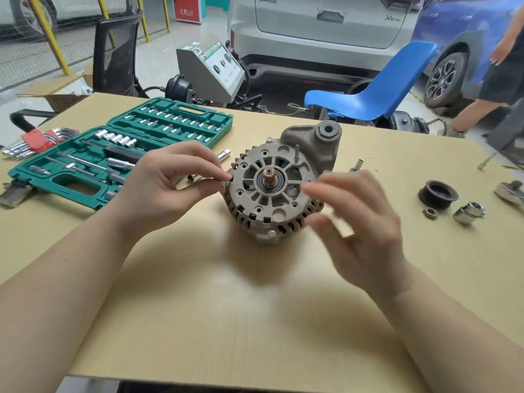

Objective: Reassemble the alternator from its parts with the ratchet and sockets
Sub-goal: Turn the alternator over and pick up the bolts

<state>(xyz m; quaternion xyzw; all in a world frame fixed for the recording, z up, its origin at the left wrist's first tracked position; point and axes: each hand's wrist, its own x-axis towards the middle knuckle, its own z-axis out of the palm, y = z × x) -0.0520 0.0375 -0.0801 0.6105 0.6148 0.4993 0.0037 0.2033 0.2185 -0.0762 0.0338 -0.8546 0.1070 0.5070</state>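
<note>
The grey alternator (272,188) lies on the cardboard-covered table (226,307), its bare shaft pointing up. My left hand (167,182) is at its left rim, thumb and forefinger pinching a small dark part that I cannot make out. Blurred, with fingers spread and loose, my right hand (360,219) hovers at the alternator's right side and holds nothing. The black pulley (438,193), a nut (430,213) and a chrome socket (469,213) lie to the right. Part of the ratchet (510,191) shows at the right edge.
An open green socket case (119,154) fills the left of the table, with a red hex key set (37,141) behind it. Loose sockets (224,153) lie near the alternator. A blue chair (374,92), cars and a standing person (499,69) are beyond the table.
</note>
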